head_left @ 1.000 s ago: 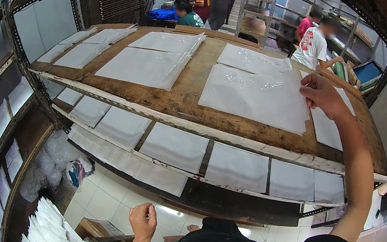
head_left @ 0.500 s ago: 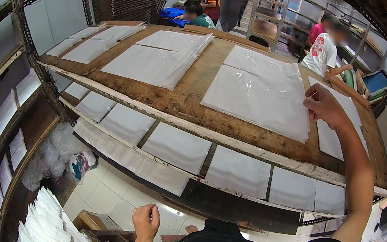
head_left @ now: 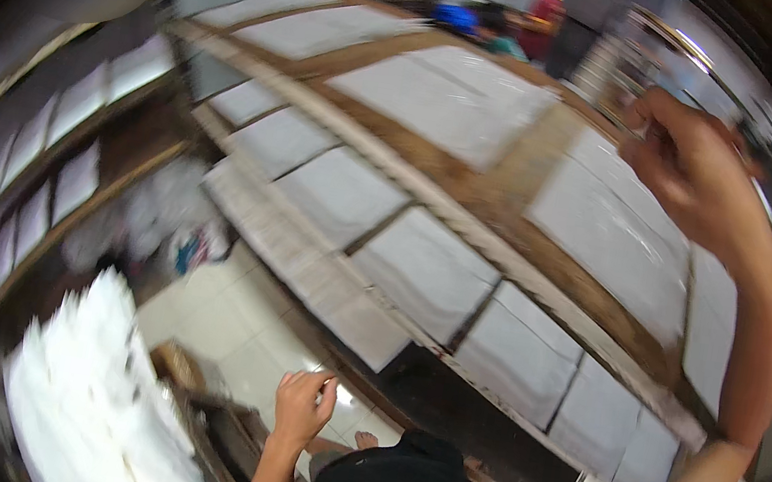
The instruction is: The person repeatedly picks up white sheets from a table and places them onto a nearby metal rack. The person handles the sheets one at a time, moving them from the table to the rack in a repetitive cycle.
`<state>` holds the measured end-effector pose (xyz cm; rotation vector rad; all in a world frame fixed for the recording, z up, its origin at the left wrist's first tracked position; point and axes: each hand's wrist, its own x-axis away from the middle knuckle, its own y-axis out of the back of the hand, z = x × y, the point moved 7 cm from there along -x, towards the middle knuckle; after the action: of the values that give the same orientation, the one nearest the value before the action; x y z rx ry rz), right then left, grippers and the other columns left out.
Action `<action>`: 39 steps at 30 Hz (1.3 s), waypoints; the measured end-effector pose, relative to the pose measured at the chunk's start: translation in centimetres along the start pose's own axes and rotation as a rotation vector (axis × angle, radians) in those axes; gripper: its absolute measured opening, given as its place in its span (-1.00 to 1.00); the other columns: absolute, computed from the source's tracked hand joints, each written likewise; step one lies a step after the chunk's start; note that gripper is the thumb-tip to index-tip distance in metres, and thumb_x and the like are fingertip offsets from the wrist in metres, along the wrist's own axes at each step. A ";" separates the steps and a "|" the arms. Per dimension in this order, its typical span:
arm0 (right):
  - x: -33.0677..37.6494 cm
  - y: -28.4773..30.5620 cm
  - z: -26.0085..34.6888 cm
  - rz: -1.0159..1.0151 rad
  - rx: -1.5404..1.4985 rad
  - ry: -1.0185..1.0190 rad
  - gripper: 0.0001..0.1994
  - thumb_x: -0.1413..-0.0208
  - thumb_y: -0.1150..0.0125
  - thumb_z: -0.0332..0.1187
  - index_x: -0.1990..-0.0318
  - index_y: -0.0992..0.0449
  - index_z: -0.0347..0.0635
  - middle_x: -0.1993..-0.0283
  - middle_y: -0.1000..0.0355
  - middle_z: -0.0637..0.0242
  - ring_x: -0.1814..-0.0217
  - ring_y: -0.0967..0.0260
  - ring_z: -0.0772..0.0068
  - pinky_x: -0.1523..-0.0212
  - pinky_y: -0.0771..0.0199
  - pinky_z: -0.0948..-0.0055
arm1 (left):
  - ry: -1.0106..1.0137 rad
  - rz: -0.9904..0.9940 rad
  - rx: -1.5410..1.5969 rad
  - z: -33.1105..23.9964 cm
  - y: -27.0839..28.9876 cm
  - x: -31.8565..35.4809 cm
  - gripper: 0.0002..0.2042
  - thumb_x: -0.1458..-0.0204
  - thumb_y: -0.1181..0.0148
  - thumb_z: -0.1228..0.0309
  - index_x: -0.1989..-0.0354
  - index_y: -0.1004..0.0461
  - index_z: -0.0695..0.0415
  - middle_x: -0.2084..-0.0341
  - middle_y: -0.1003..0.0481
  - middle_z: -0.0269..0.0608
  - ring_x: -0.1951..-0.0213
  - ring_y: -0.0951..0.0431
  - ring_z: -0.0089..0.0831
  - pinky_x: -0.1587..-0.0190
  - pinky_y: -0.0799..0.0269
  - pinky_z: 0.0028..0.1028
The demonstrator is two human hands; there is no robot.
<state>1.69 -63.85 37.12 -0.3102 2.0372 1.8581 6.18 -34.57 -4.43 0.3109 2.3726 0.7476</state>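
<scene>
My right hand (head_left: pixel 680 167) is raised above the right side of the wooden shelf top, blurred, its fingers curled in and no object showing in them. Below and left of it lies a stack of white sheets (head_left: pixel 600 230) with a glossy clear surface. A second white stack (head_left: pixel 444 99) rests farther left on the same shelf. Low in front of my body, my left hand (head_left: pixel 303 408) is closed in a loose fist, apart from everything around it, with nothing visible in it. Motion smears the whole view.
The wooden shelf top (head_left: pixel 411 149) has a pale front edge. White sheets (head_left: pixel 426 273) lie in a row on the tier below. At lower left stands a tall white pile (head_left: pixel 103 398), near plastic bags (head_left: pixel 158 215) and a side rack. A person in red (head_left: pixel 542 19) is at the back.
My right hand has lifted off the edge of the right-hand stack and risen. The view has swung and tilted, so the shelf now slopes down to the right. My left hand stays closed.
</scene>
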 end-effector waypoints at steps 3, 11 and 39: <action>-3.5 -1.5 11.2 -0.085 0.049 0.455 -0.80 -0.03 -0.27 -0.51 0.21 -0.40 -0.26 0.43 -0.27 0.20 0.47 -0.25 0.29 0.41 -0.25 0.32 | 0.051 -0.068 -0.018 0.7 2.4 1.3 -0.95 -0.04 -0.27 0.43 0.38 -0.57 0.12 0.57 -0.52 -0.23 0.45 -0.53 -0.24 0.28 -0.35 -0.30; -3.7 -5.5 38.1 -0.012 -0.254 1.215 -0.73 0.02 -0.32 -0.48 0.15 -0.42 -0.27 0.33 -0.40 0.06 0.33 -0.43 0.00 0.31 -0.38 0.14 | 0.288 -0.288 -0.274 4.4 10.3 9.0 -0.91 -0.09 -0.26 0.35 0.34 -0.55 0.07 0.55 -0.51 -0.28 0.43 -0.52 -0.28 0.27 -0.37 -0.28; 20.4 -76.9 28.0 1.485 -0.478 0.408 -0.78 -0.23 -0.09 -0.25 0.32 -0.48 -0.23 0.50 -0.39 0.27 0.49 -0.36 0.38 0.48 -0.35 0.32 | 1.010 -0.526 -0.484 7.4 18.5 23.9 -0.79 -0.18 -0.17 0.25 0.15 -0.54 0.11 0.35 -0.54 -0.13 0.25 -0.57 -0.12 0.09 -0.45 -0.20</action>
<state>17.20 -42.82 -43.09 1.1372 2.1630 3.3085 -7.06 -7.02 -10.22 -1.0914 2.7887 1.3659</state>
